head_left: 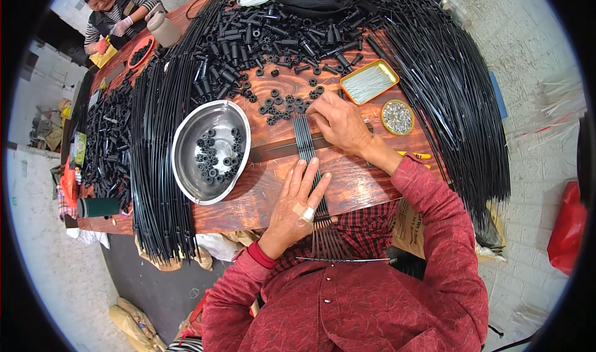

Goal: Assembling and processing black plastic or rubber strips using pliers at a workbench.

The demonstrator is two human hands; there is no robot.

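A flat row of thin black rods (303, 135), like umbrella ribs, lies side by side on the table in front of me and fans out over its near edge toward my lap. My left hand (295, 208) rests on this row with fingers stretched out, a white bandage on it. At the far ends of the rods my right hand (343, 125) has its fingers drawn together; what is between the fingertips is hidden. Just beyond them lie several small black notched rings (275, 107). A thin metal rod (366, 261) crosses the near ends of the row.
Left stands a metal bowl (180, 142) with black rings inside. An orange tray (370, 100) of thin wires and a round tub (397, 117) of small metal pieces sit right. Black rod bundles (162, 159) flank both sides; black tubular parts (233, 45) heap behind. Another person (118, 17) works far left.
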